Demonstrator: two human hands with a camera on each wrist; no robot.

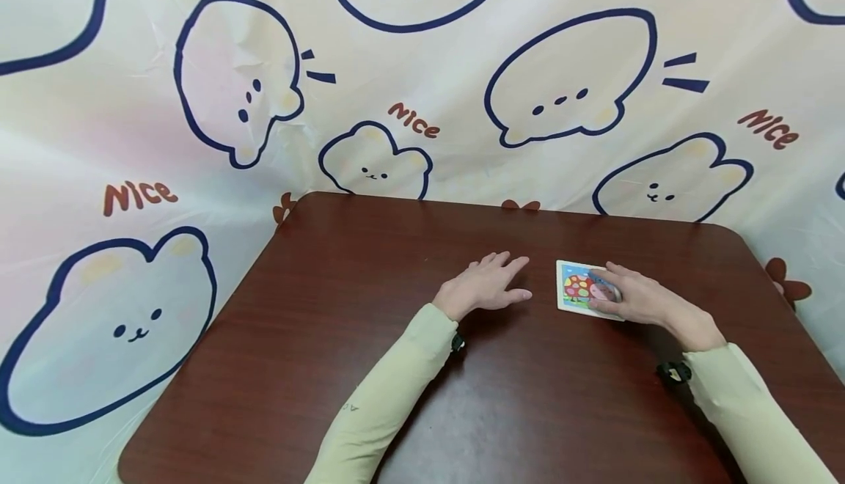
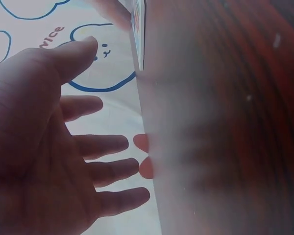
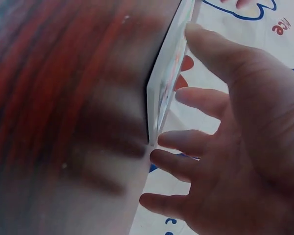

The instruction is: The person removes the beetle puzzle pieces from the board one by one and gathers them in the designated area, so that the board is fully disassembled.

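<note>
A flat, white-edged picture board (image 1: 573, 290) lies on the brown table, with a red, spotted cartoon figure on a blue and green ground. Over its right part is my right hand (image 1: 637, 297), fingers spread and slightly bent, covering some of the picture. In the right wrist view the thumb (image 3: 210, 46) and fingertips are close to the board (image 3: 172, 73); whether they touch it I cannot tell. My left hand (image 1: 483, 284) is left of the board, apart from it, with fingers extended and nothing held. The left wrist view shows that palm (image 2: 29, 142) beside the tabletop.
The dark brown wooden table (image 1: 317, 323) has rounded corners. A pale cloth (image 1: 462, 88) with blue cartoon outlines and red lettering hangs behind it and along its left side. Dark wrist straps (image 1: 673, 372) sit at both pale green sleeves.
</note>
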